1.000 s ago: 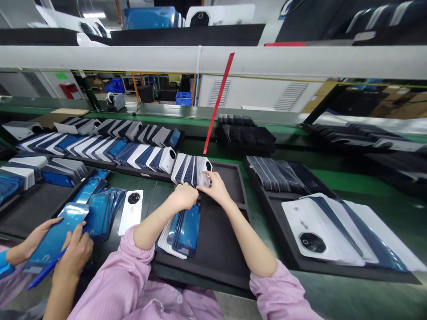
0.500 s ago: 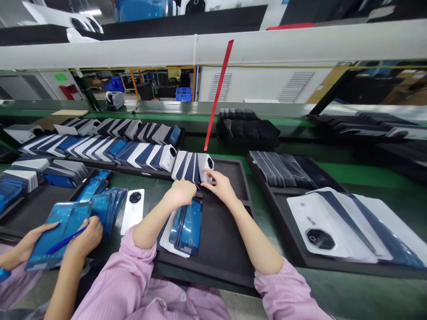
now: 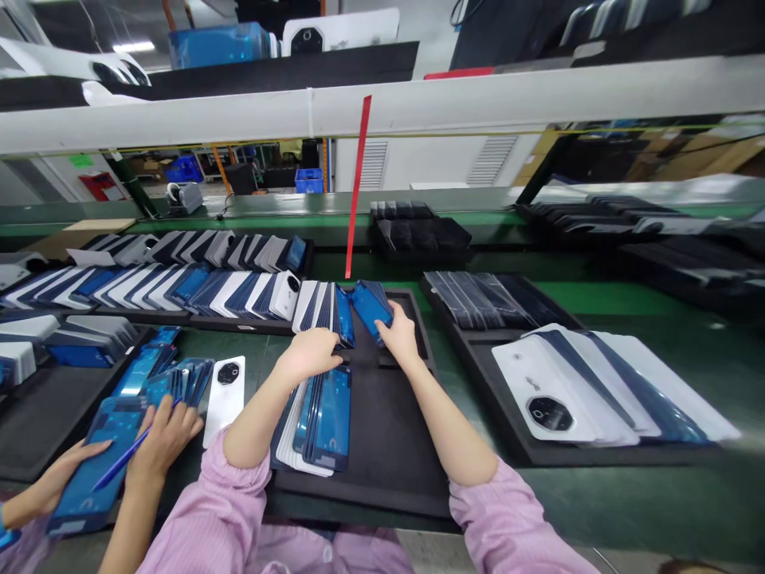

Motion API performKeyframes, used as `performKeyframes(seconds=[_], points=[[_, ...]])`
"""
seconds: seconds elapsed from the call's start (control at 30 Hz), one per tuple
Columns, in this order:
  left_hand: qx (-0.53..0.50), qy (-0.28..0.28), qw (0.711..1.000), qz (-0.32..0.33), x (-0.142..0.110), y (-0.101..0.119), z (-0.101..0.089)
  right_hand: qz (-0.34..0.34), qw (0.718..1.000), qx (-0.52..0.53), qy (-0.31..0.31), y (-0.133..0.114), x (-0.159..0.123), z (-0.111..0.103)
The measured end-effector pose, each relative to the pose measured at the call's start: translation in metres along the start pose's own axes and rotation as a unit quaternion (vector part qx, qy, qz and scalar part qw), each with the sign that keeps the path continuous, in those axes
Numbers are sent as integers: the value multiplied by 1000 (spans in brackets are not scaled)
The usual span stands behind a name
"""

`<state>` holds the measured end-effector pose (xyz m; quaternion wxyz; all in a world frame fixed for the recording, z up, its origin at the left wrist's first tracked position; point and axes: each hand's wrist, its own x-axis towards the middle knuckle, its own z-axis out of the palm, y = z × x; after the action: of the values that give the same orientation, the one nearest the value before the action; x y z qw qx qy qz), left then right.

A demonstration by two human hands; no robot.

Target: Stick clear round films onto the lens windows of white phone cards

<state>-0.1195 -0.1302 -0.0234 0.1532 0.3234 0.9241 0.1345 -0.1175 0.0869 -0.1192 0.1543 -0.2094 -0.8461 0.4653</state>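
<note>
My right hand (image 3: 399, 333) is closed on a small bundle of blue-filmed phone back covers (image 3: 371, 312), tilted at the right end of a row in the black tray. My left hand (image 3: 311, 351) is at the lower front of the remaining row of white and dark covers (image 3: 315, 305). Its thumb and forefinger are apart and I see nothing between them; its other fingers are partly hidden. A blue-faced cover (image 3: 345, 316) ends that row, just beyond the left fingertips. Below my left hand, more blue and white covers (image 3: 331, 422) lie fanned in the black tray (image 3: 398, 446).
At the left, a co-worker's hands (image 3: 161, 446) hold a blue cover (image 3: 89, 470) and a blue pen (image 3: 123, 461). A white cover (image 3: 225, 402) lies between us. To the right, another tray (image 3: 508, 383) holds large white covers (image 3: 535, 391). A red strip (image 3: 358, 183) hangs ahead.
My right hand has tipped a bundle of covers rightward from the row, opening a gap and showing blue faces. My left hand stays beside the row. The whole view has shifted slightly.
</note>
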Motion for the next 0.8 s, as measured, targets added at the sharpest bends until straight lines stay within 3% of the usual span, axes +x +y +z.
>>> performKeyframes(seconds=[0.13, 0.23, 0.47, 0.6, 0.73, 0.8], points=[[-145, 63, 987, 1, 10, -5, 3, 22, 993, 114, -6, 2, 8, -10], [-276, 98, 956, 0, 20, -11, 5, 24, 978, 203, -33, -8, 5, -17], [-542, 102, 830, 83, 32, -18, 5, 45, 909, 368, -188, -42, -25, -33], [-621, 138, 762, 123, 24, -12, 3, 42, 858, 432, -276, -66, -46, -39], [-684, 157, 677, 220, 9, -3, 3, 28, 820, 456, -345, -86, -64, -43], [-687, 168, 659, 255, 2, 4, 3, 23, 810, 452, -374, -92, -70, -44]])
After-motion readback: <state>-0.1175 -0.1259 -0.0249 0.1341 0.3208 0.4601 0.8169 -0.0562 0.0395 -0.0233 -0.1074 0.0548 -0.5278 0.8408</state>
